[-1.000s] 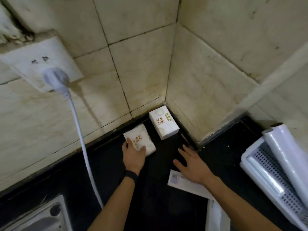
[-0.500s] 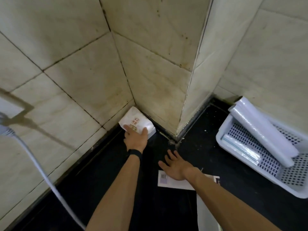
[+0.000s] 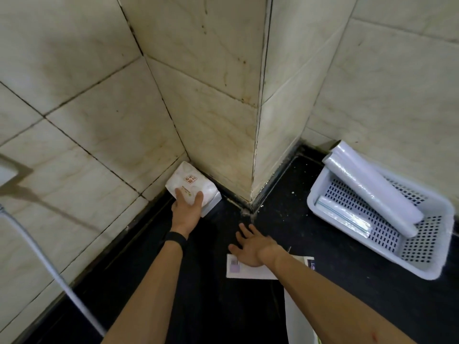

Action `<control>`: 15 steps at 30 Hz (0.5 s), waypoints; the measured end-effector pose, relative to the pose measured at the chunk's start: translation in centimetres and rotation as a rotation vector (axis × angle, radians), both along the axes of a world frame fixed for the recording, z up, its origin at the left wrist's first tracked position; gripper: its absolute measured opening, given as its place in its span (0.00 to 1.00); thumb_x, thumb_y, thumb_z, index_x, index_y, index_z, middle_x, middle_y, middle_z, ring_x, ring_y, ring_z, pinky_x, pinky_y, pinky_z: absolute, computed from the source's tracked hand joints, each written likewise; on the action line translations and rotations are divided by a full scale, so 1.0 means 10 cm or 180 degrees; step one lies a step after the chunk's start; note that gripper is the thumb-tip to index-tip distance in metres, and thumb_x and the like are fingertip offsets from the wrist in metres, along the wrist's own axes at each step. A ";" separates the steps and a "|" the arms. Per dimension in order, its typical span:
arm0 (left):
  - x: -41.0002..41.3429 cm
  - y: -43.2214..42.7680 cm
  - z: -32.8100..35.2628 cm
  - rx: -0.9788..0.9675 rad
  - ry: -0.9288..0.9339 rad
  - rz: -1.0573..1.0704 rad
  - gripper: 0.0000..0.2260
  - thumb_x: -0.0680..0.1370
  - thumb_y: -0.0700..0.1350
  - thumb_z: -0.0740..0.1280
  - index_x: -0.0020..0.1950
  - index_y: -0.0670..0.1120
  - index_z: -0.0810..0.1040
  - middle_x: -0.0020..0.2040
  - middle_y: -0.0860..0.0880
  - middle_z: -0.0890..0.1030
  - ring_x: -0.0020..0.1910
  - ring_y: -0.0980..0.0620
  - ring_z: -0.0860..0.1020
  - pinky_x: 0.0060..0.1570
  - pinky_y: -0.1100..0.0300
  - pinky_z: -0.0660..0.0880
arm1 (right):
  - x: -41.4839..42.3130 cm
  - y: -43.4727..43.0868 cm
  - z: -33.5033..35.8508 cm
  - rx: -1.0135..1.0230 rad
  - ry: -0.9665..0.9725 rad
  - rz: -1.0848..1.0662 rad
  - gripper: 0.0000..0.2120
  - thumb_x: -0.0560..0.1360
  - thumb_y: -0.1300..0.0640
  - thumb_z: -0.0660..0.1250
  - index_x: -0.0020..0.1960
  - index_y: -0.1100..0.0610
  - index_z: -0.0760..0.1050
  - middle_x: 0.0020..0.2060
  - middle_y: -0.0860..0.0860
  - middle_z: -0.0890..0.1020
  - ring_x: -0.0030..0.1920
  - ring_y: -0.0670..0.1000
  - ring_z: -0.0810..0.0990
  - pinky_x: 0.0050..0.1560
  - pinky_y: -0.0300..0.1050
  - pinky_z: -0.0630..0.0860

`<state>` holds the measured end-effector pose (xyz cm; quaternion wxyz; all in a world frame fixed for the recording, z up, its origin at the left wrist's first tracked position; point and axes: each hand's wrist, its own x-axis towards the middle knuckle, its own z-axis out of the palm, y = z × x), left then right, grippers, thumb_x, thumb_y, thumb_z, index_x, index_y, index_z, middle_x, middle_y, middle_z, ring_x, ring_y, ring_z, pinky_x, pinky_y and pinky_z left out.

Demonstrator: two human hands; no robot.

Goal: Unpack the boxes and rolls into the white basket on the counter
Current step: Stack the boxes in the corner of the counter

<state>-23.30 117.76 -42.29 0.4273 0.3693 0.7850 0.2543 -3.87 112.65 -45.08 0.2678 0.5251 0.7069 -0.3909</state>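
A white pack with a small red label [image 3: 190,178] lies in the wall corner on top of a white box [image 3: 214,204], whose side shows under it. My left hand [image 3: 186,209] rests on the pack's near end, fingers and thumb clasping it. My right hand [image 3: 253,244] lies flat and open on a white mailer bag [image 3: 248,270] on the black counter. The white perforated basket [image 3: 422,271] stands at the right against the wall. It holds a long white roll [image 3: 370,184], leaning on its rim, and a thinner clear-wrapped roll [image 3: 342,214].
A tiled pillar corner [image 3: 255,145] juts out between the pack and the basket. A white power cable [image 3: 49,266] hangs down the left wall to the black counter [image 3: 211,306]. More white packaging [image 3: 298,319] lies near the front edge.
My left hand has carried the soft pack into the corner and set it on top of the white box. The view has swung right, bringing the whole basket in. My right hand stayed on the mailer.
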 end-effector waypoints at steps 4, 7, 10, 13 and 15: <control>0.00 -0.29 0.08 0.0243 -0.0023 -0.0083 0.37 0.78 0.60 0.64 0.81 0.50 0.51 0.79 0.43 0.58 0.74 0.43 0.64 0.73 0.49 0.63 | 0.03 0.05 0.09 0.0102 0.0098 -0.0033 0.33 0.82 0.36 0.46 0.82 0.51 0.51 0.82 0.48 0.45 0.81 0.53 0.44 0.78 0.62 0.50; 0.11 -0.53 0.16 0.0351 -0.0153 -0.0040 0.41 0.73 0.66 0.65 0.81 0.52 0.52 0.79 0.45 0.57 0.75 0.43 0.64 0.72 0.44 0.65 | 0.15 0.04 0.25 0.0400 0.0621 -0.0483 0.30 0.82 0.38 0.51 0.80 0.51 0.58 0.81 0.52 0.56 0.80 0.54 0.54 0.79 0.51 0.53; 0.34 -0.82 0.23 0.0523 0.0198 -0.0338 0.37 0.78 0.58 0.66 0.81 0.51 0.53 0.79 0.45 0.55 0.77 0.44 0.60 0.74 0.47 0.62 | 0.46 -0.14 0.48 0.0986 0.1161 -0.0956 0.28 0.82 0.41 0.57 0.79 0.50 0.61 0.80 0.52 0.62 0.79 0.53 0.59 0.78 0.46 0.56; 0.60 -1.06 0.19 0.0511 0.0846 -0.1243 0.37 0.76 0.52 0.68 0.81 0.51 0.53 0.79 0.45 0.57 0.77 0.45 0.58 0.74 0.49 0.60 | 0.86 -0.50 0.65 0.1545 0.1397 -0.1665 0.31 0.80 0.40 0.62 0.79 0.50 0.62 0.78 0.51 0.65 0.78 0.51 0.60 0.76 0.47 0.59; 0.76 -1.17 0.12 0.0171 0.1326 -0.2107 0.40 0.73 0.52 0.68 0.81 0.53 0.51 0.80 0.46 0.56 0.78 0.45 0.54 0.76 0.48 0.56 | 1.11 -0.85 0.68 0.1690 0.1401 -0.2280 0.35 0.77 0.39 0.65 0.79 0.51 0.61 0.77 0.50 0.65 0.77 0.51 0.60 0.75 0.46 0.60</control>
